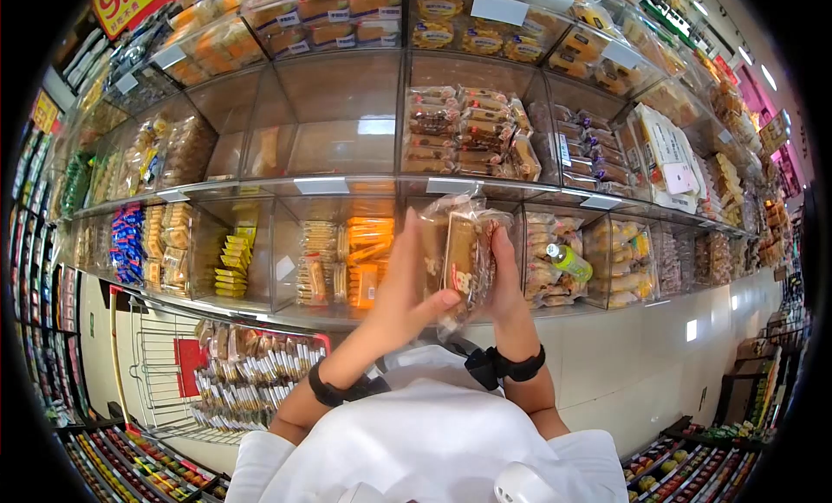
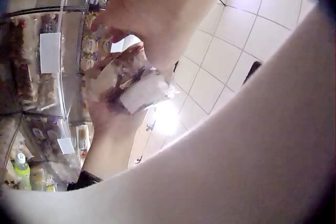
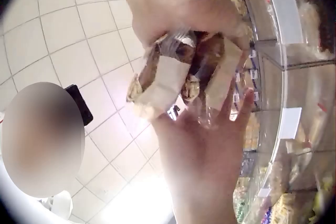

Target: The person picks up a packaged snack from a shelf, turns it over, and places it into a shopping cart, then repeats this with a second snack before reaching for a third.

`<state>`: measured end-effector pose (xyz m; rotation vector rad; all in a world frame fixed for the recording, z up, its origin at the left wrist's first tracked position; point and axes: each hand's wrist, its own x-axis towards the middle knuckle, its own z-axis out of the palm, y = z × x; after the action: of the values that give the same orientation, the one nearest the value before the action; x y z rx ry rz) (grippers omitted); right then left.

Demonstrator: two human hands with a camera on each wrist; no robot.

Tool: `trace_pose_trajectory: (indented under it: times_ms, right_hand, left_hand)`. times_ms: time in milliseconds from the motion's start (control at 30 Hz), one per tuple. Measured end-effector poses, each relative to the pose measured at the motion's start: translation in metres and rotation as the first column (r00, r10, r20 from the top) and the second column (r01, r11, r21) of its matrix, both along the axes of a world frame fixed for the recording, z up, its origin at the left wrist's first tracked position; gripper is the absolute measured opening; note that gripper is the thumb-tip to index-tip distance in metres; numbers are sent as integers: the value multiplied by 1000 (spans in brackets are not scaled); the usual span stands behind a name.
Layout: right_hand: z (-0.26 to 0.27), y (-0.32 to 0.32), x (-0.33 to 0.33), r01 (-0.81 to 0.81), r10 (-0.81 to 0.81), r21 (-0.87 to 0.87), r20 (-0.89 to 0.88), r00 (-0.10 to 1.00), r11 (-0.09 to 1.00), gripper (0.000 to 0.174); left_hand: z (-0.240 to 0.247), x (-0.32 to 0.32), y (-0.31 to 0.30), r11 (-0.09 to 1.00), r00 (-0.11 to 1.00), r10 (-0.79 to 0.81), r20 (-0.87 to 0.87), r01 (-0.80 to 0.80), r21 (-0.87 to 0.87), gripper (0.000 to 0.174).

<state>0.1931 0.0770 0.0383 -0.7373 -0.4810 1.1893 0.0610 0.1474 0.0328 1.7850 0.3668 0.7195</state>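
Between both hands, in front of the lower shelf row, are several clear-wrapped brown packages [image 1: 461, 256], held side by side. The left hand [image 1: 406, 286] grips them from the left, its thumb across their lower front. Around their right side curls the right hand [image 1: 507, 273]. In the left wrist view the wrapped packages [image 2: 144, 91] lie between the left hand [image 2: 152, 19] and the right hand [image 2: 113, 129]. The right wrist view shows pale strips on the packages [image 3: 170, 74], with the right hand [image 3: 178, 3] above and the left hand [image 3: 202, 150] below.
Clear shelf bins [image 1: 338, 113] hold wrapped snacks in rows. A green-capped bottle [image 1: 569, 262] lies on packages in a lower right bin. At the lower left stands a wire cart [image 1: 165, 364] with many packages [image 1: 251, 386]. White papers [image 1: 672, 161] lean in a bin at right.
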Motion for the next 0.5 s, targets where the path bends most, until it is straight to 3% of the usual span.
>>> trace_pose_trajectory:
  times_ms: [100, 133, 233, 300, 500]
  right_hand:
    - [-5, -4, 11, 19, -13, -59, 93, 996, 998, 54]
    - [-1, -5, 11, -11, 11, -1, 26, 1000, 1000, 54]
    - [1, -8, 12, -87, 85, 87, 36, 996, 992, 54]
    - [3, -10, 9, -66, 65, 28, 19, 998, 997, 54]
    - [10, -12, 2, -29, 29, -3, 74, 997, 1000, 54]
  left_hand:
    - [2, -2, 6, 992, 999, -47, 15, 48, -114, 90]
    - [3, -2, 8, 988, 997, -66, 26, 69, -140, 88]
    - [3, 1, 7, 965, 998, -43, 51, 54, -257, 84]
    - [7, 4, 6, 936, 999, -19, 29, 28, -350, 81]
    - [30, 13, 0, 936, 998, -18, 54, 36, -350, 68]
